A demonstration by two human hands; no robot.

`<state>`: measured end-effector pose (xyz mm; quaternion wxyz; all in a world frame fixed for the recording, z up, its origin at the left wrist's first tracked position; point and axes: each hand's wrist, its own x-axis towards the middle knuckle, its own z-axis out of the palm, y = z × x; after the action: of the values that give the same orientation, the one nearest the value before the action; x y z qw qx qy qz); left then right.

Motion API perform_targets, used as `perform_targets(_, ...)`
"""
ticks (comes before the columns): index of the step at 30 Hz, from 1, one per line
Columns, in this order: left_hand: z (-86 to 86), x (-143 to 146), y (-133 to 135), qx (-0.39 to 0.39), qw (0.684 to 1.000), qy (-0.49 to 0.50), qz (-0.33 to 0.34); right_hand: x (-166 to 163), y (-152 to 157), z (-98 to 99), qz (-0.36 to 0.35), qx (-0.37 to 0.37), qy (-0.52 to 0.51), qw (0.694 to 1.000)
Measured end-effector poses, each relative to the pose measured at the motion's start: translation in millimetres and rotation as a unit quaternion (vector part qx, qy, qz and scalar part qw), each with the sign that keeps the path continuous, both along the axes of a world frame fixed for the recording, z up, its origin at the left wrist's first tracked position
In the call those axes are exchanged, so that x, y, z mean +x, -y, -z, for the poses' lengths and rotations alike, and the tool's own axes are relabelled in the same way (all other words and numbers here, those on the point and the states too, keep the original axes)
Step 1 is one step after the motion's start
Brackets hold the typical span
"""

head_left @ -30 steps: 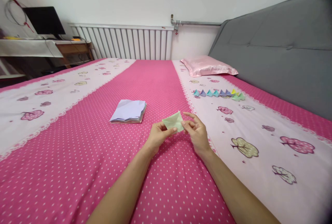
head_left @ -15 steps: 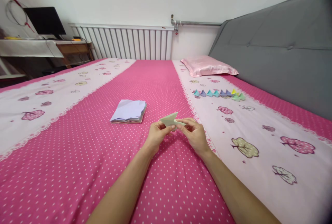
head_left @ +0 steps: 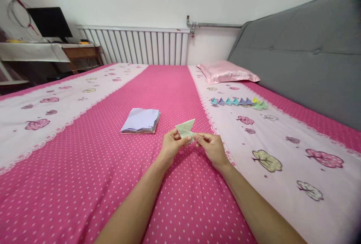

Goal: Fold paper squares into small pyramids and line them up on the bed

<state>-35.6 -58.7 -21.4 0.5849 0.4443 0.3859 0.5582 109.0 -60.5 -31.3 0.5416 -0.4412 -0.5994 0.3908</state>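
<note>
Both my hands meet over the pink dotted bedspread (head_left: pixel 84 168) and pinch a small pale green folded paper (head_left: pixel 186 128). My left hand (head_left: pixel 172 147) grips its left lower edge with closed fingers. My right hand (head_left: pixel 212 148) pinches its right lower corner. The paper stands up in a pointed, folded shape just above the bed. A flat stack of pale lilac paper sheets (head_left: pixel 140 120) lies on the bed to the left of my hands. A row of several small folded paper pieces (head_left: pixel 239 102) in teal, purple, yellow and green sits farther right.
A pink satin pillow (head_left: pixel 225 71) lies at the far right by the grey padded headboard (head_left: pixel 304 59). A white radiator (head_left: pixel 135 46) runs along the far wall. A desk with a dark monitor (head_left: pixel 49 22) stands at the far left.
The green paper has been folded narrower and turned upright, from a broad flat shape to a pointed one. My right fingers have closed onto it. My hands stayed in place.
</note>
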Motion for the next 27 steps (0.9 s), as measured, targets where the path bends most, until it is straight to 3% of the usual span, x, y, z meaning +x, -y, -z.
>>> perform_targets(6, 0.0, -2.0, 0.2, -0.003, 0.998, -0.065, -0.018, 0.0, 0.7, 0.5, -0.029, -0.017, 0.0, 0.999)
perform_targets(14, 1.8, -3.6, -1.1, -0.008, 1.0, -0.023, -0.008, -0.5, 0.9, 1.1, -0.055, -0.029, 0.007, 0.998)
perform_targets(27, 5.0, -4.6, -3.2, 0.006, 0.999, -0.018, -0.043, 0.5, -2.1, 1.6, -0.022, -0.033, -0.029, 0.999)
